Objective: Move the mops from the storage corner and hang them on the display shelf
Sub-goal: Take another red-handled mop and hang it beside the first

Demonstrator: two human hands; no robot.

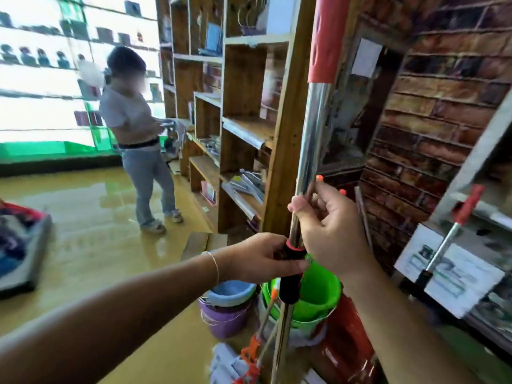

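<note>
A mop stands upright in front of me, with a shiny metal pole, a red grip at the top and a black collar lower down. My left hand grips the black collar. My right hand holds the metal pole just above it, thumb and fingers curled round it. Its white head with orange fittings is low near the floor. A second mop with a red grip leans on the right shelf. More mop poles stand in the brick corner.
Green bucket, blue and purple buckets and a red container crowd the floor below. Wooden display shelves rise ahead on the left, a brick-pattern wall on the right. A person stands by the shelves.
</note>
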